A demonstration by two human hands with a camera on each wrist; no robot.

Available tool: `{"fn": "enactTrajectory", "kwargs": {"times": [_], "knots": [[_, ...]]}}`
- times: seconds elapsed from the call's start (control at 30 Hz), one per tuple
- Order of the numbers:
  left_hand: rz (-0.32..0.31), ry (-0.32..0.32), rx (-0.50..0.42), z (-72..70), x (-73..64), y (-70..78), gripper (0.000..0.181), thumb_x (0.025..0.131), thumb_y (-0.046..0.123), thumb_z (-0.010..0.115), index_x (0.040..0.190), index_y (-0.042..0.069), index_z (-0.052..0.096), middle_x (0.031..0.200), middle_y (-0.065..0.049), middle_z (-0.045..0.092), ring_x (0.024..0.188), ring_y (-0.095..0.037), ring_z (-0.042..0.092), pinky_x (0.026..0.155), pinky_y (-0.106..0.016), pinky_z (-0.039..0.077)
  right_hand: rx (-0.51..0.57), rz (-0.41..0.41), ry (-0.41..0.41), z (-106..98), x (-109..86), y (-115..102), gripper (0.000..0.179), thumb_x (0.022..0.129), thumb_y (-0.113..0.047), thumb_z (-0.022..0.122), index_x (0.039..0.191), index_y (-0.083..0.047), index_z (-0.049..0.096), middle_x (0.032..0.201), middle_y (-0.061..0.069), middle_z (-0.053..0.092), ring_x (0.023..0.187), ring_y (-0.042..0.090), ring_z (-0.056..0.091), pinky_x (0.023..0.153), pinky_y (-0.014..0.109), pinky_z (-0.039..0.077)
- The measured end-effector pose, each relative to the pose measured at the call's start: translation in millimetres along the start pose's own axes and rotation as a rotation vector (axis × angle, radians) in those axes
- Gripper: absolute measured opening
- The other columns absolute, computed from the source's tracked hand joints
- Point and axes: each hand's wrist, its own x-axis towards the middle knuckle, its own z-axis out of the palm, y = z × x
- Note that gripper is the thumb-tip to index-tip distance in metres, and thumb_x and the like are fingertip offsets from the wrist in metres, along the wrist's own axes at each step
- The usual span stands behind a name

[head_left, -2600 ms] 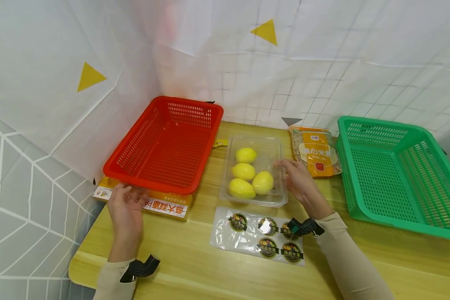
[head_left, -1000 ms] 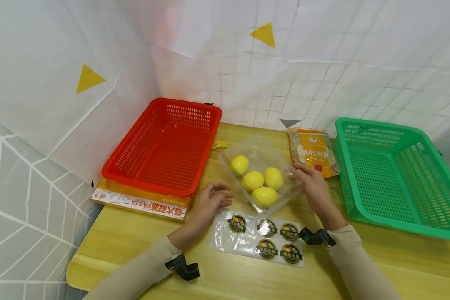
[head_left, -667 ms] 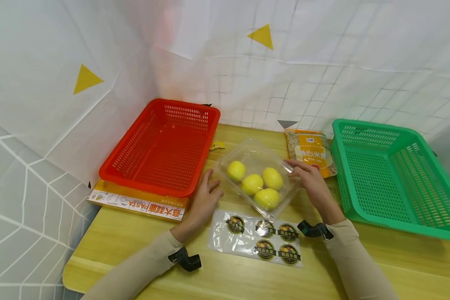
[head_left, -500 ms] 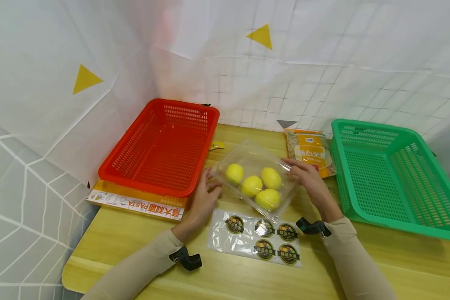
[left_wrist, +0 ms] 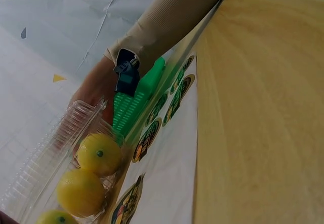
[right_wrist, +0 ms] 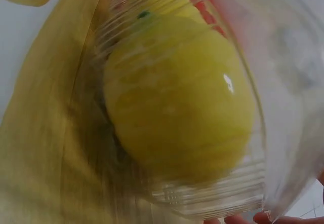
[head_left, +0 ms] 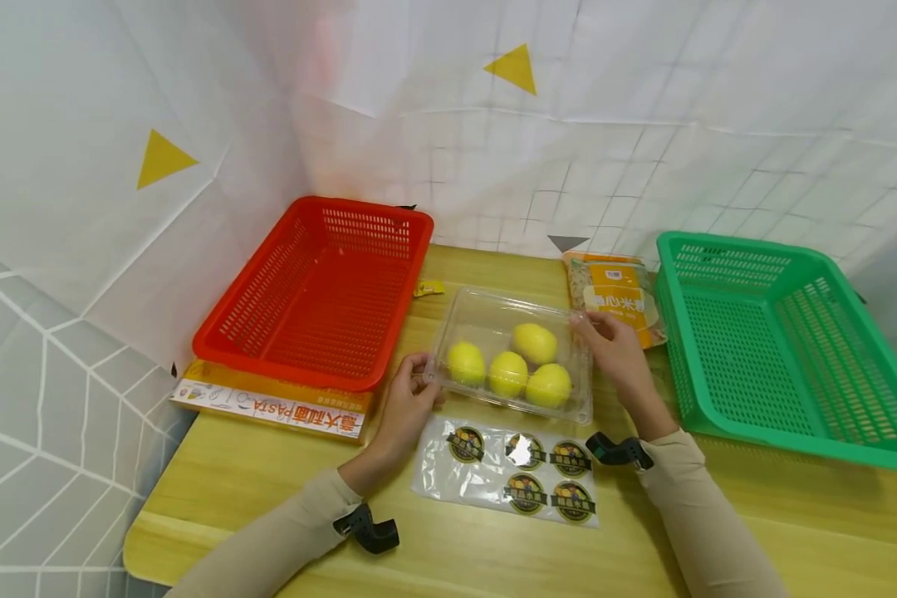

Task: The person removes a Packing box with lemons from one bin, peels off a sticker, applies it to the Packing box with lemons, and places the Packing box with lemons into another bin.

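Observation:
A clear plastic clamshell box with several yellow lemons in it sits mid-table in the head view. My left hand grips its left front corner, thumb and fingers at the rim. At the right edge, my right hand pinches the rim near the far corner. The left wrist view shows lemons through the box's ridged wall, with my right hand beyond. One lemon fills much of the right wrist view behind the clear plastic; a few fingertips show at the bottom.
A sheet of round fruit stickers lies in front of the box. Left stands a red basket, overlapping a pasta box. A green basket and a grain bag are at right. A small yellow packet lies behind.
My left hand has left the pasta box and come to the clamshell's left corner. The clamshell turned askew, then back nearly square, and the lemons inside shifted. My right hand stayed at its right edge.

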Motion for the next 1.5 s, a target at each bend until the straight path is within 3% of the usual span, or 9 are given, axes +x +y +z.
{"fn": "enactTrajectory", "kwargs": {"times": [0.27,0.4,0.5,0.67,0.9,1.07,1.17,1.3,1.5], "knots": [[-0.006,-0.013,0.000,-3.4,-2.2,-0.1,0.043,0.095,-0.006,0.055,0.138,-0.005,0.051,0.120,-0.021,0.061,0.096,-0.040,0.063,0.085,-0.044,0.057,-0.071,-0.033,0.052,-7,-3.6,-10,0.077,0.102,-0.060,0.055,0.149,0.000,0.052,0.139,0.023,0.060,0.119,0.038,0.057,0.087,0.041,0.049],[-0.070,-0.028,0.050,-11.2,-4.4,-0.7,0.036,0.096,-0.005,0.056,0.132,-0.006,0.055,0.114,-0.022,0.064,0.093,-0.035,0.064,0.081,-0.038,0.057,-0.102,-0.181,0.248,-8,-24.5,-25,0.055,0.102,-0.042,0.067,0.138,-0.001,0.063,0.131,0.017,0.066,0.118,0.033,0.061,0.089,0.033,0.050],[-0.087,-0.068,0.106,-17.7,-5.5,-1.7,0.029,0.096,-0.006,0.059,0.125,-0.008,0.058,0.110,-0.023,0.064,0.091,-0.032,0.063,0.077,-0.035,0.057,-0.014,-0.325,0.314,-4,-47.3,-42,0.032,0.100,-0.022,0.071,0.126,-0.002,0.070,0.120,0.014,0.070,0.107,0.025,0.065,0.084,0.024,0.052],[-0.051,-0.136,0.191,-23.9,-7.5,-0.5,0.019,0.097,-0.004,0.060,0.115,-0.008,0.065,0.106,-0.019,0.068,0.092,-0.028,0.065,0.076,-0.033,0.058,0.278,-0.387,0.106,8,-86.0,-64,0.022,0.100,-0.002,0.068,0.121,0.006,0.069,0.114,0.020,0.071,0.095,0.023,0.069,0.079,0.027,0.058],[0.073,-0.259,0.403,-27.9,-11.5,-1.8,0.018,0.097,0.003,0.063,0.111,0.003,0.075,0.104,-0.006,0.073,0.092,-0.018,0.066,0.079,-0.033,0.057,0.459,-0.238,-0.284,35,-125.1,-55,0.025,0.104,-0.002,0.061,0.123,0.014,0.061,0.116,0.029,0.068,0.095,0.034,0.071,0.082,0.045,0.061],[0.115,-0.323,0.453,-27.0,-12.2,-4.2,0.020,0.097,0.006,0.063,0.113,0.004,0.075,0.103,-0.003,0.074,0.093,-0.016,0.069,0.083,-0.034,0.058,0.522,-0.070,-0.471,59,-133.1,-33,0.033,0.107,-0.010,0.059,0.127,0.016,0.060,0.118,0.031,0.067,0.097,0.035,0.071,0.083,0.056,0.059],[0.122,-0.360,0.477,-27.4,-12.8,-5.2,0.022,0.096,0.006,0.063,0.114,0.005,0.076,0.107,-0.001,0.074,0.096,-0.014,0.069,0.085,-0.034,0.057,0.495,-0.004,-0.512,72,-132.5,-20,0.035,0.106,-0.011,0.060,0.130,0.015,0.059,0.122,0.030,0.066,0.100,0.036,0.071,0.085,0.054,0.059],[0.161,-0.427,0.507,-28.1,-13.3,-6.2,0.024,0.097,0.004,0.065,0.118,0.004,0.075,0.115,-0.002,0.073,0.096,-0.013,0.068,0.083,-0.031,0.057,0.418,-0.019,-0.488,85,-129.4,-5,0.034,0.104,-0.005,0.060,0.131,0.014,0.058,0.126,0.030,0.065,0.101,0.038,0.069,0.085,0.046,0.060],[0.398,-0.524,0.708,-26.7,-10.3,-6.9,0.030,0.091,0.004,0.073,0.121,0.001,0.075,0.116,-0.007,0.066,0.099,-0.020,0.062,0.085,-0.034,0.054,0.327,-0.072,-0.413,92,-126.4,3,0.035,0.099,0.002,0.060,0.133,0.010,0.059,0.126,0.027,0.065,0.097,0.035,0.069,0.079,0.039,0.061]]}}
